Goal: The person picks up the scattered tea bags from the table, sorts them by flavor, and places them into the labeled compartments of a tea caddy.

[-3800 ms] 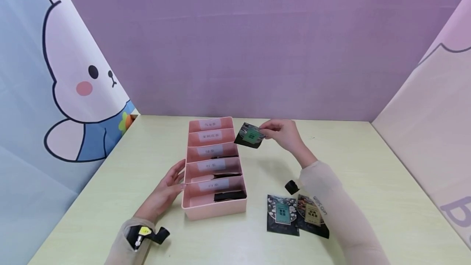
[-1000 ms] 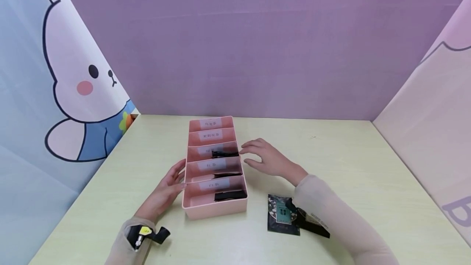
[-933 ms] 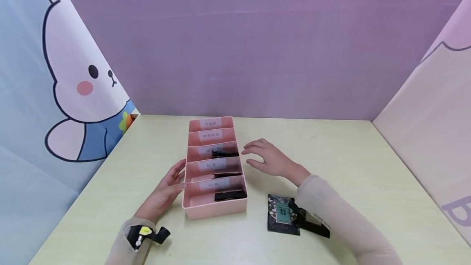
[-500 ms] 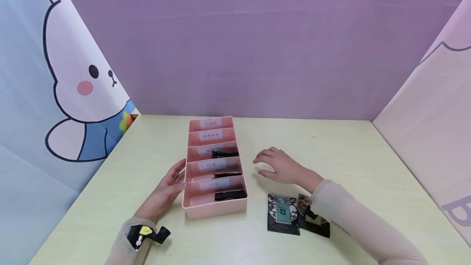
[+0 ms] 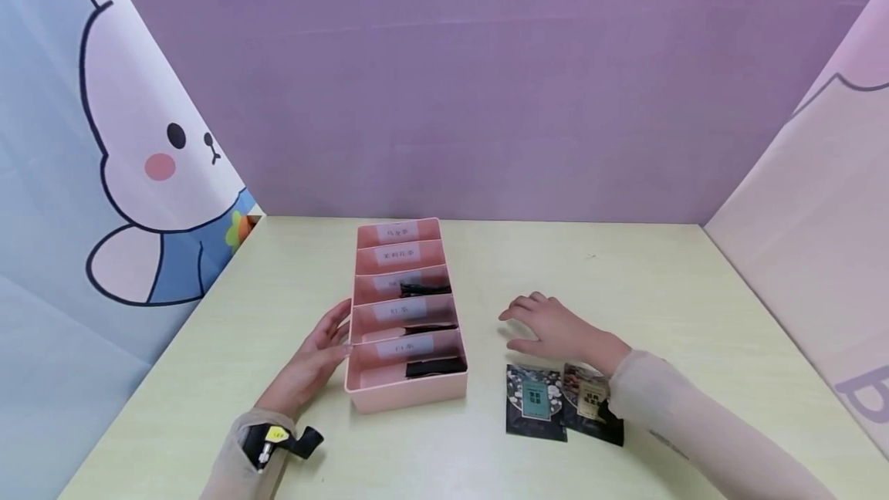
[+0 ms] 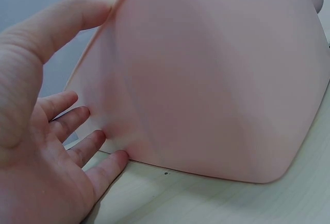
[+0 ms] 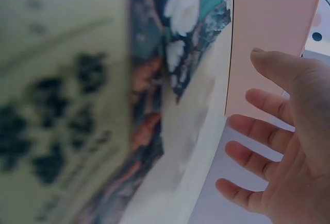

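Observation:
A pink divided box (image 5: 408, 400) with labelled compartments stands left of the table's middle. My left hand (image 5: 312, 361) rests against its left side; the left wrist view shows the fingertips (image 6: 98, 140) touching the outer wall and the thumb at the rim. Dark tea sachets stand in the three nearest compartments, among them a nearest sachet (image 5: 435, 367) and a third sachet (image 5: 425, 290). My right hand (image 5: 556, 330) hovers with spread, slightly bent fingers, holding nothing. Just nearer lie a green-labelled tea sachet (image 5: 536, 403) and a yellow-labelled tea sachet (image 5: 590, 406), side by side.
The pale wooden table (image 5: 667, 292) meets a purple cloth backdrop (image 5: 528, 83) at the back. Printed cloths hang at both sides, a rabbit picture (image 5: 160, 122) on the left one. The two farthest compartments show no sachets.
Earlier my right hand held a green-labelled sachet; that hand is now bare and a sachet shows in the third compartment. It has since moved right and nearer. The left hand stays put.

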A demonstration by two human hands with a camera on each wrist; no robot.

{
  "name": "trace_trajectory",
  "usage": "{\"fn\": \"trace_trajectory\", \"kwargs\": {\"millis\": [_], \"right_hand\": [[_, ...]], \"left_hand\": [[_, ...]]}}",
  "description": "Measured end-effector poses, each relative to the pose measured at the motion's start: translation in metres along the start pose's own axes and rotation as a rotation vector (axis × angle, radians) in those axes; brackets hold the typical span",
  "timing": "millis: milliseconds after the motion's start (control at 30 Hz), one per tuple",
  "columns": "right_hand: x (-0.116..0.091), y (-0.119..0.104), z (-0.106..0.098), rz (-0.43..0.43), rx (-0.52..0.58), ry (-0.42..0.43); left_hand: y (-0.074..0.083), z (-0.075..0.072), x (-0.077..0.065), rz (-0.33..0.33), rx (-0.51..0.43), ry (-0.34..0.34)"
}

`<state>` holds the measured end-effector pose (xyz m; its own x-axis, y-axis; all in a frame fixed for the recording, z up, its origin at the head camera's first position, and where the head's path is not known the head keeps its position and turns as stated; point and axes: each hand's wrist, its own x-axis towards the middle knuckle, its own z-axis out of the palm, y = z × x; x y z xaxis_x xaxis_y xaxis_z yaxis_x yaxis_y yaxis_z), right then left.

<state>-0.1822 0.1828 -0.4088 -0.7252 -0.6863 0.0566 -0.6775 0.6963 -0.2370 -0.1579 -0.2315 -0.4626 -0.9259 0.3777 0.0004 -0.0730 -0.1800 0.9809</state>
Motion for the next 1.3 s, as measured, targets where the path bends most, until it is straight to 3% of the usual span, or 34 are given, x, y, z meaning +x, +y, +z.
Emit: {"fn": "trace_trajectory", "kwargs": {"millis": [233,500,767,1300], "right_hand": [[-0.014,-0.001,0.005,0.082,0.009,-0.085],[-0.028,-0.005,0.007,0.099,-0.009,-0.109],[-0.035,-0.010,0.006,0.117,0.053,-0.146],[-0.034,-0.007,0.017,0.120,0.242,-0.131]], "left_hand": [[-0.002,0.000,0.001,0.037,0.004,-0.018],[-0.002,0.000,0.002,0.044,0.003,-0.026],[-0.002,-0.001,0.003,0.038,0.009,-0.018],[-0.003,-0.001,0.002,0.017,0.010,-0.006]]}}
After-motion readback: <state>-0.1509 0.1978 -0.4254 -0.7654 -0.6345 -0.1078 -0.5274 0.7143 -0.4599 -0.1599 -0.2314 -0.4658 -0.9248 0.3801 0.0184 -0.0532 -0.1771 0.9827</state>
